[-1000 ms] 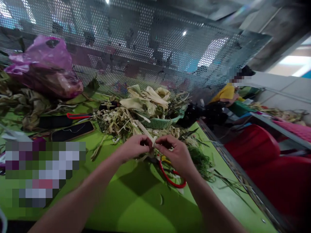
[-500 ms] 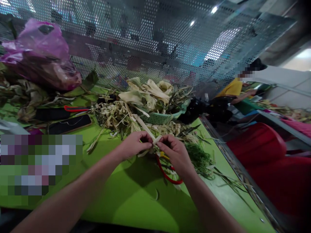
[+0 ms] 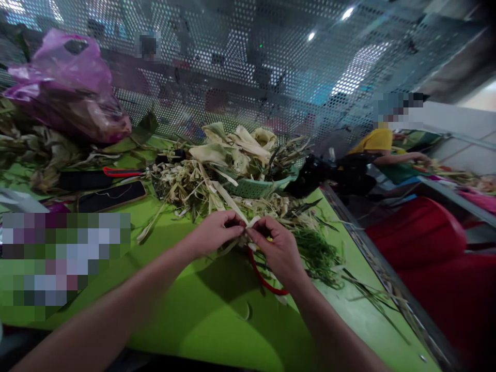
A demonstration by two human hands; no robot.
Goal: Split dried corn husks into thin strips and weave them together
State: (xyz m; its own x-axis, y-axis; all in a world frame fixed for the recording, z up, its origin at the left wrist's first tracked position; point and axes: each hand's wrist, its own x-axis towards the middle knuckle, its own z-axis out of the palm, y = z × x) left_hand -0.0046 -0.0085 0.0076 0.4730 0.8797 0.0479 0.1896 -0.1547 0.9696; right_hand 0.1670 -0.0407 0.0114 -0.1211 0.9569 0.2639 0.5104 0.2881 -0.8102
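Note:
Both my hands meet over the green table (image 3: 174,305), fingertips pinched on a pale strip of dried husk (image 3: 228,199). My left hand (image 3: 217,232) is closed on the strip from the left. From the right, my right hand (image 3: 277,240) pinches it where it folds over. The strip's long end runs up and left toward the pile. Partly under my right hand lies a red handle loop (image 3: 267,283), perhaps of scissors; the rest of that tool is hidden. Behind my hands stands a light green basket (image 3: 259,188) heaped with dried husks (image 3: 240,147).
Loose husk scraps (image 3: 174,181) lie around the basket, and green strands (image 3: 320,258) to the right. At left are a pink plastic bag (image 3: 73,93), a dark phone-like slab (image 3: 112,197) and a red-handled tool (image 3: 122,172). Red chairs (image 3: 418,232) and a person in yellow (image 3: 377,142) are beyond.
My right fingers have shifted slightly left against the strip, closer to the left fingertips. The person in yellow has an arm stretched further right. The view has turned very slightly.

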